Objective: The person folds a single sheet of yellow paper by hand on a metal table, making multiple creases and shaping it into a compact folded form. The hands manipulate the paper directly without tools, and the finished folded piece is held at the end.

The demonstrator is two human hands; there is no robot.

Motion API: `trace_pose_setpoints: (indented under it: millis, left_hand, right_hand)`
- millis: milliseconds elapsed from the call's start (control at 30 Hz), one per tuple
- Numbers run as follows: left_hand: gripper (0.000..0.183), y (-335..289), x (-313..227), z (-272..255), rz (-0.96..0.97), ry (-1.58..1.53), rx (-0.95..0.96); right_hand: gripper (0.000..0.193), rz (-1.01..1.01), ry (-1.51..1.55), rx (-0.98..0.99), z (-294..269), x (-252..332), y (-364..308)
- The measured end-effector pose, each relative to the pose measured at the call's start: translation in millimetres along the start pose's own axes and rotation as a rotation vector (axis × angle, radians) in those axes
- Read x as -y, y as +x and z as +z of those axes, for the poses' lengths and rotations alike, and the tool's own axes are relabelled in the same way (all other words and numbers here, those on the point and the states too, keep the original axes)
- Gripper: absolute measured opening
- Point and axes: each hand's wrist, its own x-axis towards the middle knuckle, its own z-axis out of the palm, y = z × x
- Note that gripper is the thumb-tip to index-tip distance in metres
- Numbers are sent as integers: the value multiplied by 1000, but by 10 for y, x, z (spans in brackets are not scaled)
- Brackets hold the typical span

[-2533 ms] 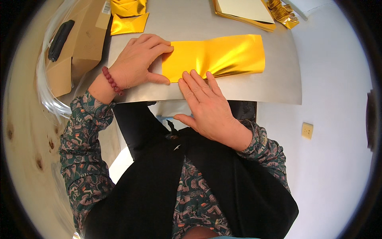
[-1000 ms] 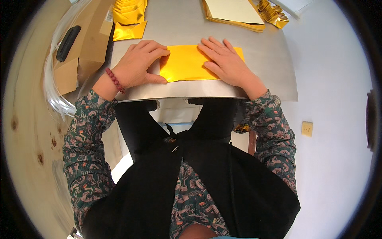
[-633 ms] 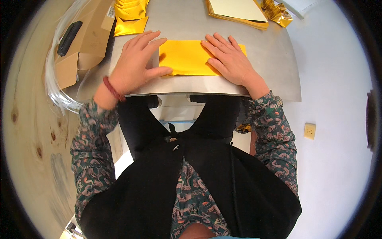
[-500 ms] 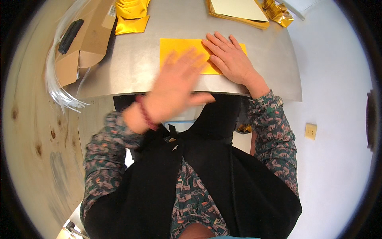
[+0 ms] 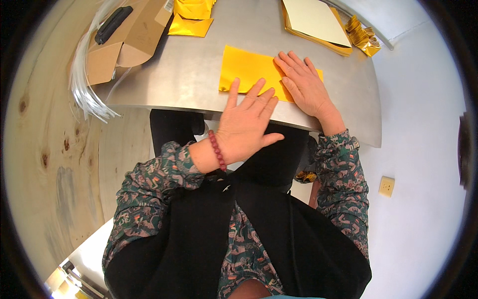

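Note:
A folded rectangle of shiny gold paper [image 5: 249, 67] lies near the front edge of the metal table. Across its right part rests my right hand [image 5: 305, 84], flat and with fingers stretched out. My left hand [image 5: 249, 122], a dark red bead bracelet at its wrist, has its fingers spread, and their tips reach the paper's near edge. Whether those tips press on the paper or hover just over it, I cannot tell. My left palm is in front of the table edge. Neither hand grips anything.
At the far left, folded gold pieces [image 5: 190, 26] lie beside an open cardboard box [image 5: 144, 37] with a black object [image 5: 113, 25] and clear plastic strands [image 5: 82, 84]. At the far right are a stack of sheets [image 5: 318, 22] and a crumpled gold piece [image 5: 363, 37]. A white wall [image 5: 423, 124] stands at right.
My left hand, blurred before over the paper's left part, has drawn back toward me to its near edge. The right hand stays on the paper. The whole view has shifted and tilted slightly.

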Motion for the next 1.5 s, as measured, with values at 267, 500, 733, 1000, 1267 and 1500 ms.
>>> trace_pose_setpoints:
  millis: [267,500,733,1000,1267,1500]
  left_hand:
    - [79,-295,321,-295,-27,98,53]
    - [75,-378,457,-424,-29,86,69]
    - [77,-529,582,-531,-74,107,61]
    - [79,-615,704,-544,-71,79,49]
    - [76,-492,798,-420,9,-61,27]
    - [58,-483,815,-470,51,-40,-72]
  right_hand:
    - [57,-4,-56,14,-1,10,-6]
    - [57,10,-45,27,-51,54,-21]
    - [56,13,-29,9,-24,33,-17]
    - [57,-4,-42,4,-30,29,-31]
    - [48,-63,69,-190,-56,-48,-53]
    - [63,-110,172,-20,-315,58,-446]
